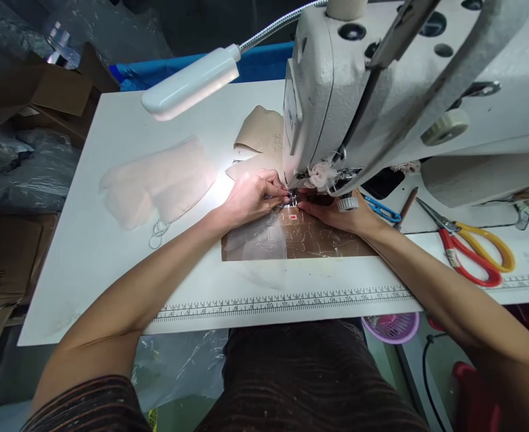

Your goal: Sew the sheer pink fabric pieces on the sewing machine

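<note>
Under the head of the white sewing machine (313, 102), both hands meet at the presser foot (292, 197). My left hand (256, 195) is closed in a pinch just left of the foot, on the edge of a sheer pale fabric (260, 237). That fabric hangs toward me over a brown, shiny plate (331, 234). On the other side of the foot, my right hand (331, 210) has thumb and fingertips drawn together. The machine head partly covers it, and whatever is between those fingers is hidden.
Left on the white table (84, 264) lies a sheer pink stack (165, 180) beside thin loops (159, 233). Beige pattern pieces (260, 132) lie behind my left hand. Scissors (471, 246) and a blue cutter (381, 209) are right. A lamp (190, 84) hangs above; a ruler strip (268, 306) edges the front.
</note>
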Demonstrator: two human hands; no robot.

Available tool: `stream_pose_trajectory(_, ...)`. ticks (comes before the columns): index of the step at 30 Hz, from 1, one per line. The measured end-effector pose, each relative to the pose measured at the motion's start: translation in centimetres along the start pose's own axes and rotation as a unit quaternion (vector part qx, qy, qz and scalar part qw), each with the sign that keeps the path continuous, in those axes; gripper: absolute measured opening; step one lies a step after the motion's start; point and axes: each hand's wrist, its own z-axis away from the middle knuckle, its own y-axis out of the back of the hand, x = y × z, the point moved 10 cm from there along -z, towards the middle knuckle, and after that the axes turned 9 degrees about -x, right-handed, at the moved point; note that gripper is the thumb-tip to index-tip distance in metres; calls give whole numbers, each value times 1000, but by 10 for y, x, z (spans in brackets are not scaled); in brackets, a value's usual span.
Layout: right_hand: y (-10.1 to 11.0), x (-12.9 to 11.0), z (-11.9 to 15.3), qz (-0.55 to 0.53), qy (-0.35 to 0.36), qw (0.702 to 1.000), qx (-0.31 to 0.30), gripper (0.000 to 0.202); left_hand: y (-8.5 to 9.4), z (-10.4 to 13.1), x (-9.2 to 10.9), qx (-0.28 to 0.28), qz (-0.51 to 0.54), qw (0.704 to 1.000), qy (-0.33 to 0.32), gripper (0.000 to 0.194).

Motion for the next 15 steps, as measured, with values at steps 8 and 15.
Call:
stream_pose_trajectory(8,5,-7,-1,-11,15,1000,14,23,-1,-1,0,6,-7,1000,1,24)
stream_pose_trajectory(15,6,-16,-3,-43,21,999,9,19,-3,2,3,15,-32,999,8,23)
